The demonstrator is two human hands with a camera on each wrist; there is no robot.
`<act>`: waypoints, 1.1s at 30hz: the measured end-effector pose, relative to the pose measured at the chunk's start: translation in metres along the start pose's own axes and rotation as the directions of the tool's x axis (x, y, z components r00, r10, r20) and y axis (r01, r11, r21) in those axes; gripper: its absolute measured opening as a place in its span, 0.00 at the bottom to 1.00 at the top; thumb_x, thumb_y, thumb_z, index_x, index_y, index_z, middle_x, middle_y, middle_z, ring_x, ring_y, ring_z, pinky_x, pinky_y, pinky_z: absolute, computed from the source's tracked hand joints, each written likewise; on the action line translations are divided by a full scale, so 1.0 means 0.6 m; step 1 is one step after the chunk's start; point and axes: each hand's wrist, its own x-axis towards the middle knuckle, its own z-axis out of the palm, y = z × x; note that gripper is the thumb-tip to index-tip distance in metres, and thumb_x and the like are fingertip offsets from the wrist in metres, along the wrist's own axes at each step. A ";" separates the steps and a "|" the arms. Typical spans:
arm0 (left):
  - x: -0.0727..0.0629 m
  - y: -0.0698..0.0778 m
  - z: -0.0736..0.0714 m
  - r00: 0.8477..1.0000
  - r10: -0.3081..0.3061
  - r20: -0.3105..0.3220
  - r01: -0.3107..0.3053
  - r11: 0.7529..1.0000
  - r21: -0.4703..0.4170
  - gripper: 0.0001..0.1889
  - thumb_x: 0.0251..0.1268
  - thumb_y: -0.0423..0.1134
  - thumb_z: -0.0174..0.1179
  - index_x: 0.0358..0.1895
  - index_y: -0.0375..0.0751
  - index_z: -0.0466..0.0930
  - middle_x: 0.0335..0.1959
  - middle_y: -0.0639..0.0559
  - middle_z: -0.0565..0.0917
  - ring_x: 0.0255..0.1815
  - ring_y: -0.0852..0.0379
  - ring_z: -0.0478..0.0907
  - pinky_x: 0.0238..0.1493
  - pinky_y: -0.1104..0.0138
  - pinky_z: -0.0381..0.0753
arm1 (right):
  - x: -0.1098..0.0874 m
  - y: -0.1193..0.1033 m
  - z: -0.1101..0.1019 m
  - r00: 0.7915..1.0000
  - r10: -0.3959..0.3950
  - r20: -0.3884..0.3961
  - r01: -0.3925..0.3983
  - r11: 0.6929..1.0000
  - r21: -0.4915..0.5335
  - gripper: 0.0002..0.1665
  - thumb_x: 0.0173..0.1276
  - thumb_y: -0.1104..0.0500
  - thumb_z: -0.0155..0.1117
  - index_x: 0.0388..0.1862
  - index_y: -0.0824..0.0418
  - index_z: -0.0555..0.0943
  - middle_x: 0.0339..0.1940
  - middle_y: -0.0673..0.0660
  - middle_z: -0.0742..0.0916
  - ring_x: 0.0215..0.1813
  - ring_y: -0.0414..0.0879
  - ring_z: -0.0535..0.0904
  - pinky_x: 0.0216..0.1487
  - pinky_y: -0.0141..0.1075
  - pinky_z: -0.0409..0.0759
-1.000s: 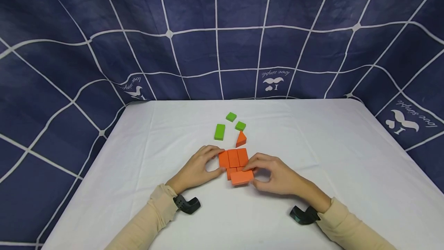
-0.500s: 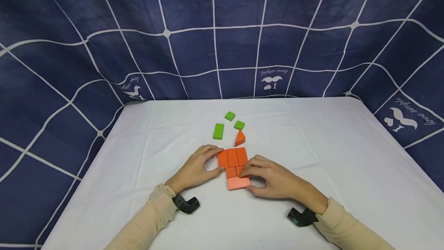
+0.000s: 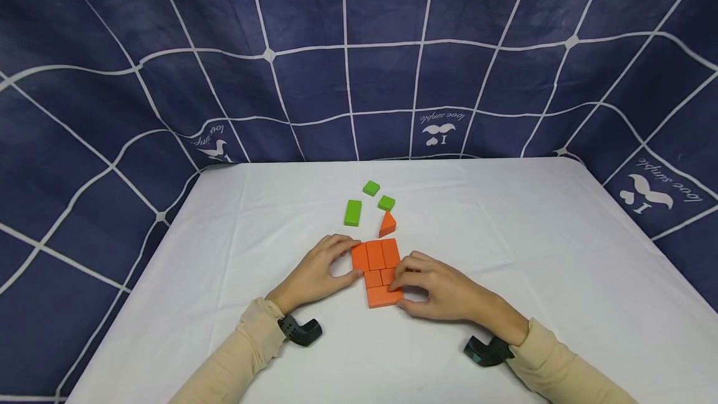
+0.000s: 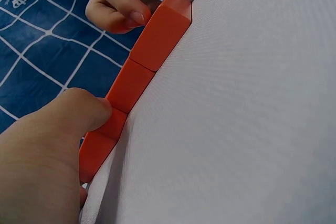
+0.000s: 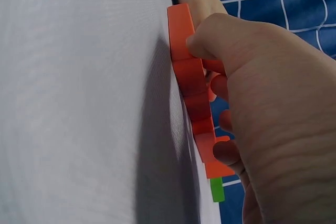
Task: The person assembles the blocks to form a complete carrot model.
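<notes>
Orange front block (image 3: pixel 381 298), lowered, now flat

Right grip (image 5: pixel 278 98) touching orange blocks (image 5: pixel 190 80), green block (image 5: pixel 217 190) beyond

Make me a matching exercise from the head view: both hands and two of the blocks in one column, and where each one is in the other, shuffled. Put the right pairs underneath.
Column 1
1. left hand
2. right hand
3. triangular block
4. long green block

Column 2
A. touching the nearest orange block
B. to the left of the two smaller green blocks
C. just beyond the joined orange blocks, apart from them
D. touching the leftmost orange block

Right pairs: 1-D; 2-A; 3-C; 4-B
</notes>
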 end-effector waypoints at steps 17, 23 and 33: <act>-0.003 -0.003 0.001 1.000 0.008 -0.007 -0.008 1.000 -0.006 0.29 0.65 0.53 0.70 0.67 0.48 0.79 0.63 0.57 0.78 0.57 0.61 0.74 0.61 0.60 0.80 | 0.032 0.038 -0.002 0.978 0.117 -0.173 -0.102 0.991 0.091 0.16 0.69 0.61 0.69 0.55 0.51 0.87 0.52 0.41 0.86 0.56 0.38 0.76 0.53 0.33 0.79; -0.003 -0.004 0.004 1.000 -0.001 -0.004 0.001 1.000 -0.007 0.30 0.65 0.53 0.70 0.67 0.48 0.79 0.62 0.57 0.79 0.55 0.62 0.74 0.59 0.62 0.80 | 0.057 0.063 -0.005 0.973 0.150 -0.176 -0.140 0.988 0.065 0.20 0.72 0.63 0.63 0.62 0.53 0.84 0.59 0.45 0.86 0.60 0.42 0.76 0.61 0.43 0.77; -0.002 0.000 0.001 1.000 -0.009 0.003 0.009 1.000 -0.003 0.30 0.65 0.54 0.70 0.68 0.48 0.79 0.63 0.57 0.78 0.55 0.63 0.74 0.59 0.62 0.80 | 0.084 0.094 -0.008 0.953 0.258 -0.155 -0.256 0.966 0.034 0.27 0.74 0.66 0.59 0.71 0.54 0.78 0.70 0.53 0.81 0.66 0.49 0.75 0.68 0.48 0.75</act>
